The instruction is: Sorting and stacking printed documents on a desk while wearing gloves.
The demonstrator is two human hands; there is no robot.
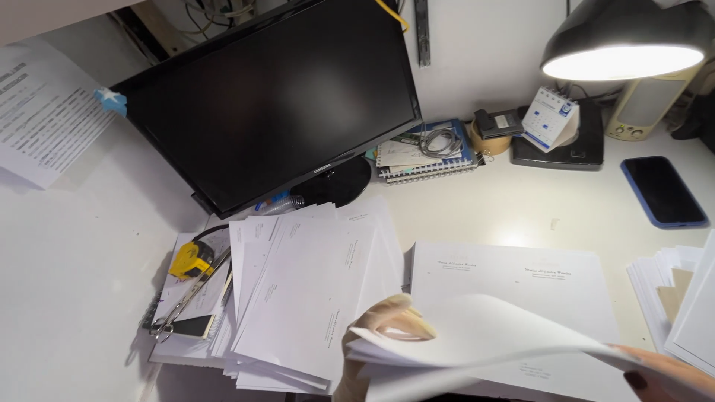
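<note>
Dark monitor (275,97), lit lamp (625,41), phone (663,191), yellow tape measure (191,260), spiral notebooks (424,156)

Two hands show at the bottom edge of the frame: the left hand (387,316) and the right hand (666,376), with one curled sheet of paper (484,327) between them. On the tabletop (506,212) are:

- one dark monitor (275,97)
- one lit lamp (625,41)
- one phone (663,191)
- one small desk calendar (550,119)
- one yellow tape measure (192,259)
- one pile of spiral notebooks (424,156)

There are three heaps of white paper:

- the fanned envelopes (313,298)
- the letterhead stack (514,286)
- the stack at the right edge (678,298)

The sheets in each heap are too many to count.
</note>
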